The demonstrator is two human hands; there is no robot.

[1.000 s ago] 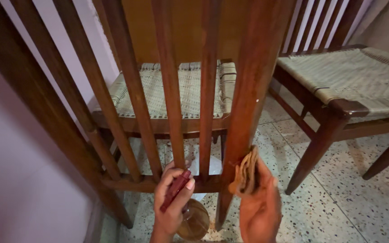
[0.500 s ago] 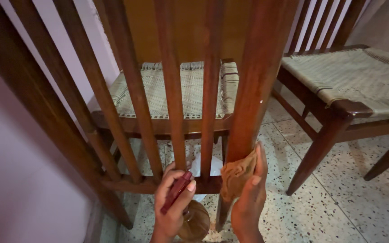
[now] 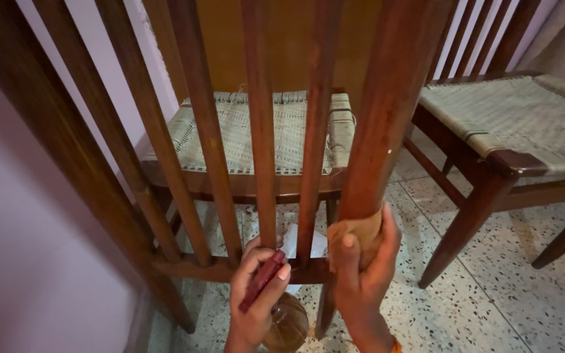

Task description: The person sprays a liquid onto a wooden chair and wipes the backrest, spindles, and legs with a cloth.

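Left hand [image 3: 256,294] and right hand [image 3: 361,268] both curled closed.

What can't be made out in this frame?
Head view only:
- Brown cloth: mostly covered by the right hand wrapped round the chair post.
- Round amber bottle: body hidden behind the left hand, base cut by the bottom edge.
- White scrap under the chair: screened by slats, unidentifiable.

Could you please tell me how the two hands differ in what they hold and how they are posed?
The right hand wraps a brown cloth around the chair post; the left hand grips a dark red spray head on a round amber bottle. The right presses against the wood; the left sits lower, beside the rail. Both are closed.
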